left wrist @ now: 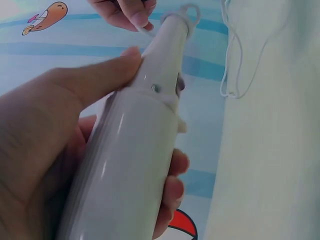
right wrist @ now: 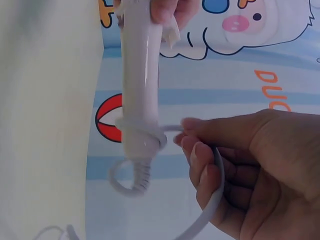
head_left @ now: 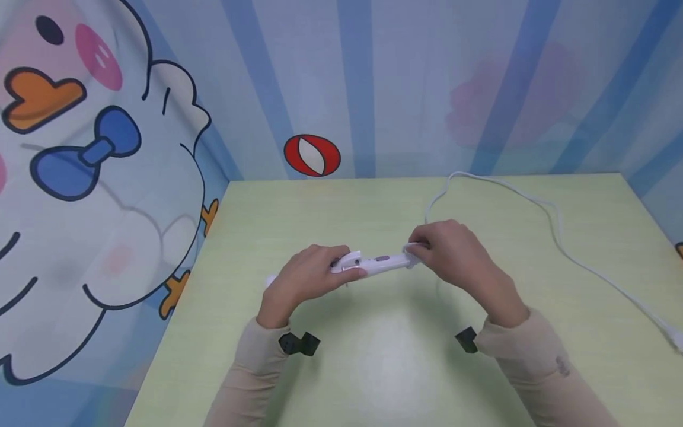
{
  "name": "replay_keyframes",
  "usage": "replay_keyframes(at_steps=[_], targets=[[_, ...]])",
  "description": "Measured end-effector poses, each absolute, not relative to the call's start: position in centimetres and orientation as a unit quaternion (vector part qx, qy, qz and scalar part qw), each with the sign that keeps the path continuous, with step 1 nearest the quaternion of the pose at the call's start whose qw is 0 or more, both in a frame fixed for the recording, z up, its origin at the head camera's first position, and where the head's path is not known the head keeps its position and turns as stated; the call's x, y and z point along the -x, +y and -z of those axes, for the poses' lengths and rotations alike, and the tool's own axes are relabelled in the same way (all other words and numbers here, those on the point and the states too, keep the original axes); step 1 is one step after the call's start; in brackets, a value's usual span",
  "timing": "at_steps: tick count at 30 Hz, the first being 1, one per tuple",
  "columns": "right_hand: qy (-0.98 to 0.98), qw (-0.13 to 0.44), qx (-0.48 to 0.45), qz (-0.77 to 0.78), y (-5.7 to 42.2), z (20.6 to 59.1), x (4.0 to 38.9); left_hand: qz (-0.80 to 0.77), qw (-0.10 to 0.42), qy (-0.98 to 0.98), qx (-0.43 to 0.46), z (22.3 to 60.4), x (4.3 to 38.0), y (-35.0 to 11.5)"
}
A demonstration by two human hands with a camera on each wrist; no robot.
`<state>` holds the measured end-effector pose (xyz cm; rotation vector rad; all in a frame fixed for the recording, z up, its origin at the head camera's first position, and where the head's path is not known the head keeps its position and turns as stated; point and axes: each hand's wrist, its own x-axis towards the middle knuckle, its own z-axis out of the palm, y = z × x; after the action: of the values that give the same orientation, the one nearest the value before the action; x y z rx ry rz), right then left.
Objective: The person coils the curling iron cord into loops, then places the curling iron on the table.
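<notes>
My left hand [head_left: 306, 274] grips a white curling iron [head_left: 381, 265] around its middle, holding it above the table. A small lever and a purplish button show on its body in the head view. At the handle end, the white power cord [right wrist: 202, 220] is looped around the handle [right wrist: 141, 90], as the right wrist view shows. My right hand [head_left: 453, 252] pinches this cord between thumb and index finger, close beside the handle. More cord runs across its curled fingers. The far end of the iron is mostly hidden behind my left hand in the head view.
The rest of the cord curves over the back right of the pale yellow table [head_left: 373, 367] to a white plug [head_left: 675, 339] at the right edge. A printed cartoon backdrop [head_left: 405, 89] stands behind and to the left.
</notes>
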<state>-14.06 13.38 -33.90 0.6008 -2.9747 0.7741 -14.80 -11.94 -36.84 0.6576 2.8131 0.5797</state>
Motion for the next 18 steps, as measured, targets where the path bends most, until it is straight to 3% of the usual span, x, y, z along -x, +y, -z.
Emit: replay_keyframes(at_steps=[14,18], targets=[[-0.91,0.033,-0.123,-0.394,12.2,36.9,12.2,-0.196,-0.028,0.974,-0.111,37.2,14.2,-11.0],[-0.888,0.059,-0.131,-0.438,12.1,38.7,12.5,-0.217,-0.037,0.97,-0.101,36.6,14.2,-11.2]])
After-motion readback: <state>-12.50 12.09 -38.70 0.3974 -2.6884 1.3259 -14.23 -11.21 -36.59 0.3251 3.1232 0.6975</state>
